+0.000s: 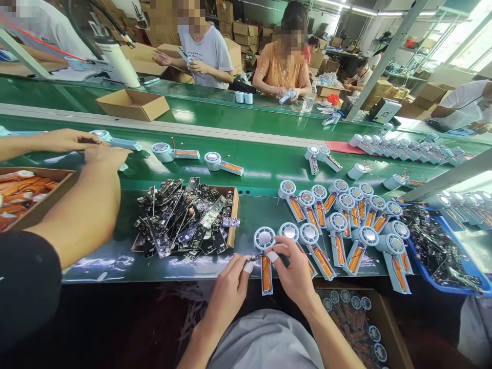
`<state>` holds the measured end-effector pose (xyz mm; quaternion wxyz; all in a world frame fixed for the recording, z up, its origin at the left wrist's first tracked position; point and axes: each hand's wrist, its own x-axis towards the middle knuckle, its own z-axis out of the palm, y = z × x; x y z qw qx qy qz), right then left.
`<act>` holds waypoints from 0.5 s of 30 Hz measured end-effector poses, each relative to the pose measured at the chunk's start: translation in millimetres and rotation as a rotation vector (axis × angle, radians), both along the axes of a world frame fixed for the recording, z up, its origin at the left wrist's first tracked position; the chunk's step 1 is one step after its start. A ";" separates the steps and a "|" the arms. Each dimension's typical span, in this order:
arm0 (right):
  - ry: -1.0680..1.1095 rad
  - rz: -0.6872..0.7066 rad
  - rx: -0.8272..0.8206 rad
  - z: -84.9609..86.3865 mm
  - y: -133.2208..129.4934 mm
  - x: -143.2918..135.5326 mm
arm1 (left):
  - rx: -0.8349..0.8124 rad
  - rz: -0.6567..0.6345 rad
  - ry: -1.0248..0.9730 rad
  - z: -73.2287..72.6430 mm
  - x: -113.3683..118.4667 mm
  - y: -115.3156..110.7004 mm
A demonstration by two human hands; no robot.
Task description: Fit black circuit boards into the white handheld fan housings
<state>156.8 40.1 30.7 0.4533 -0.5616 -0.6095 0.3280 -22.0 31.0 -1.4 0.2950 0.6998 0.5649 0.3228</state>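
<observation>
A light-blue handheld fan (264, 239) lies at the table's front edge, its head away from me and its open handle showing an orange battery (266, 274). Thin dark wires (261, 255) run across the handle just below the head. My left hand (229, 282) pinches the wires on the left, with thumb and fingertips together; a small pale end shows there. From the right, my right hand (294, 271) closes its thumb and fingers on the same wires beside the fan head. Whitish covers sit on both thumbs. More such fans (308, 233) lie right beside my right hand.
A carton heaped with circuit boards (184, 220) stands left of my hands. Several fans (338, 223) fill the right, before a blue tray of boards (442, 251). A co-worker's arms (92, 179) reach over the green belt (261, 179). A box of fans (388, 318) sits below.
</observation>
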 end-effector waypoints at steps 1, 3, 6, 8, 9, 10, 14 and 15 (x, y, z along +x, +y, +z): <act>-0.008 0.040 -0.018 1.9 1.0 -0.9 | -0.017 0.034 -0.027 -0.6 1.4 -2.2; -0.090 0.124 -0.004 3.5 2.6 -2.8 | -0.091 0.071 -0.109 0.2 4.6 -6.2; -0.291 0.226 0.108 -0.2 2.7 -5.1 | -0.181 0.098 -0.224 5.6 9.3 -10.1; -0.361 0.242 0.158 -5.1 1.6 -5.9 | -0.168 0.110 -0.245 9.9 11.8 -11.3; -0.368 0.237 0.169 -7.6 0.8 -5.9 | -0.148 0.113 -0.237 11.8 12.8 -11.6; -0.362 0.235 0.177 -9.7 0.1 -5.8 | -0.129 0.111 -0.225 13.4 13.6 -11.7; -0.299 0.258 0.221 -12.4 -1.9 -4.9 | -0.137 0.091 -0.230 17.6 15.2 -10.5; -0.286 0.266 0.236 -11.9 -2.1 -4.9 | -0.168 0.084 -0.248 18.2 15.3 -9.9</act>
